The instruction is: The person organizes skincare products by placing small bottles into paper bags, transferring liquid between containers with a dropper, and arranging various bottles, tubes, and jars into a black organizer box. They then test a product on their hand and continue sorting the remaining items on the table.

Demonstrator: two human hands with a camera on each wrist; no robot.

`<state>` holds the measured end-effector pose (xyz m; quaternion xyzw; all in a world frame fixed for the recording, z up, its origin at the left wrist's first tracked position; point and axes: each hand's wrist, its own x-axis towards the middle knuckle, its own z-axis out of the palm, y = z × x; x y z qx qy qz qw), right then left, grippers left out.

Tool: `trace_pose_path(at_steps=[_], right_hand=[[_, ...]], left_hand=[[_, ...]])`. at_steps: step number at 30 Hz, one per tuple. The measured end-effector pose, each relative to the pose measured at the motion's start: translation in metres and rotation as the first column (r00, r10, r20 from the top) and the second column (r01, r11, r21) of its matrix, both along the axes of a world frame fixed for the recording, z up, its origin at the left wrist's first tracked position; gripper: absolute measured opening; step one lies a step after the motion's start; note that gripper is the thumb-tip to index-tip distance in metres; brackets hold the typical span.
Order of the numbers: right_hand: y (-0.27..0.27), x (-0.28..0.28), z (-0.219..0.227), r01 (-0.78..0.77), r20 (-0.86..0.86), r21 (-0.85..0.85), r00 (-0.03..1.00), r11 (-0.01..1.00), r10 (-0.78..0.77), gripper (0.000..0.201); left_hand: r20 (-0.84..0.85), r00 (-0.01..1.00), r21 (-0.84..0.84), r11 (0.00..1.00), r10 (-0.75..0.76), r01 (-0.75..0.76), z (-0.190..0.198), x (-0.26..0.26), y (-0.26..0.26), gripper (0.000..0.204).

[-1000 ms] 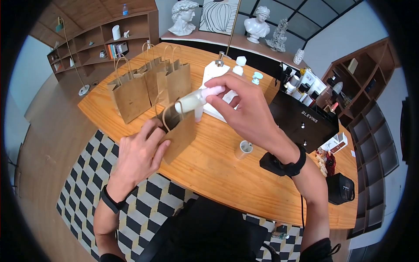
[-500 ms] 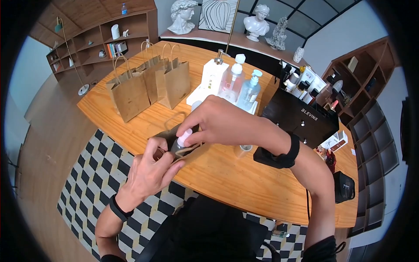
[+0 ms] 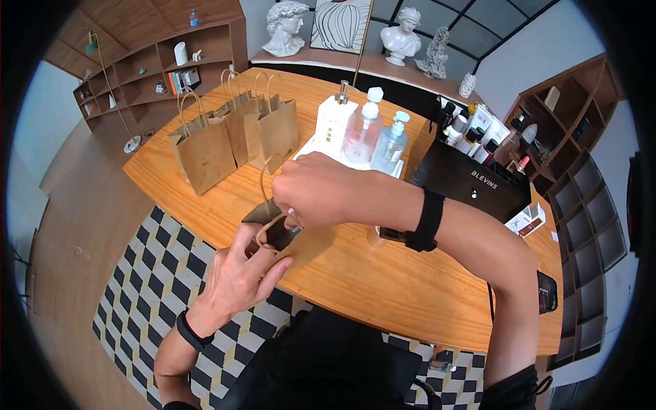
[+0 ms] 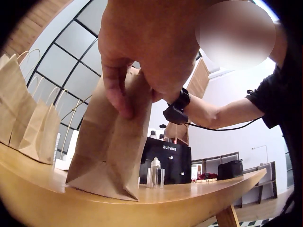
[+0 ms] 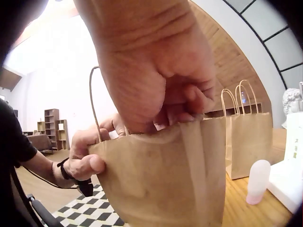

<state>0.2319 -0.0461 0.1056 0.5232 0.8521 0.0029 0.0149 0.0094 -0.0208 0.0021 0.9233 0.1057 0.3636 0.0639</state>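
Left hand (image 3: 239, 277) is pinching the bag (image 5: 156, 179); right hand (image 3: 318, 191) is covering its mouth, grip I cannot tell; upper centre, bottles (image 3: 362, 133) are standing.

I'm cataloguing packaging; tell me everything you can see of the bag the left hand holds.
The bag is plain brown and looks like creased paper, with a folded base and looped, cord-like handles. It stands roughly upright, open at the top, near the edge of the wooden table. The left hand grips its rim; the right hand reaches into its mouth.
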Motion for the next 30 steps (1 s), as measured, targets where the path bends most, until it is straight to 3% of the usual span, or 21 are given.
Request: trace_pose_path(at_steps=[3,5,9,12,15,17,18,20,21,23,24,25,26,27,30], right_hand=[[0.003,0.004,-0.004,0.066,-0.075,-0.056,0.995,0.996,-0.070,0.012],[0.003,0.013,-0.002,0.044,-0.239,-0.208,0.966,0.977,-0.095,0.009],[0.000,0.025,-0.004,0.100,-0.144,-0.184,0.981,0.978,-0.127,0.009],[-0.006,0.034,-0.009,0.099,-0.062,-0.066,0.993,0.993,-0.104,0.010],[-0.017,0.042,-0.016,0.019,-0.158,-0.017,0.987,1.000,-0.021,0.010],[-0.031,0.042,-0.013,-0.095,-0.296,0.258,0.940,0.962,0.172,0.009],[-0.040,0.043,-0.009,-0.096,-0.295,0.257,0.940,0.962,0.172,0.009],[-0.060,0.045,-0.002,0.054,-0.405,0.360,0.908,0.932,0.104,0.015],[-0.069,0.048,-0.003,0.053,-0.404,0.358,0.909,0.932,0.104,0.015],[-0.085,0.055,-0.004,0.205,-0.512,0.363,0.859,0.909,0.011,0.018],[-0.094,0.057,-0.004,0.207,-0.512,0.368,0.859,0.907,0.011,0.018],[-0.103,0.058,-0.003,0.315,-0.575,0.219,0.807,0.924,-0.139,0.020],[-0.111,0.058,-0.004,0.409,-0.612,0.059,0.736,0.911,-0.291,0.022],[-0.114,0.058,-0.011,0.411,-0.612,0.060,0.735,0.909,-0.292,0.022],[-0.112,0.057,-0.046,0.360,-0.646,-0.061,0.697,0.931,-0.312,0.036]], left_hand=[[0.009,1.000,-0.011,1.000,0.002,-0.002,-0.001,0.000,-0.001,0.027],[0.014,1.000,0.011,1.000,0.008,-0.008,-0.001,0.000,-0.002,0.027],[0.005,1.000,0.029,0.999,0.018,-0.018,0.002,0.003,-0.004,0.026],[-0.014,1.000,0.081,0.996,0.025,-0.024,0.005,0.004,-0.005,0.026],[-0.034,0.999,0.108,0.994,0.020,-0.016,0.003,0.004,-0.008,0.024],[-0.060,0.996,0.086,0.994,0.071,-0.065,0.000,0.002,-0.013,0.035],[-0.059,0.996,0.085,0.994,0.071,-0.066,0.000,0.002,-0.013,0.035],[0.103,0.987,0.060,0.989,0.125,-0.132,0.001,0.002,-0.011,0.055],[0.104,0.987,0.058,0.989,0.126,-0.133,-0.001,0.002,-0.007,0.055],[0.233,0.966,-0.200,0.978,0.109,-0.062,-0.007,0.004,0.003,0.065],[0.304,0.947,-0.286,0.958,0.103,-0.012,-0.001,0.009,0.002,0.058],[0.306,0.947,-0.282,0.959,0.099,-0.009,-0.001,0.009,0.004,0.058],[0.177,0.979,-0.306,0.951,0.102,-0.044,-0.002,0.008,0.006,0.053],[0.043,0.994,-0.326,0.942,0.102,-0.082,-0.002,0.009,0.006,0.048],[0.074,0.990,-0.252,0.963,0.116,-0.094,0.002,0.021,0.000,0.034]])
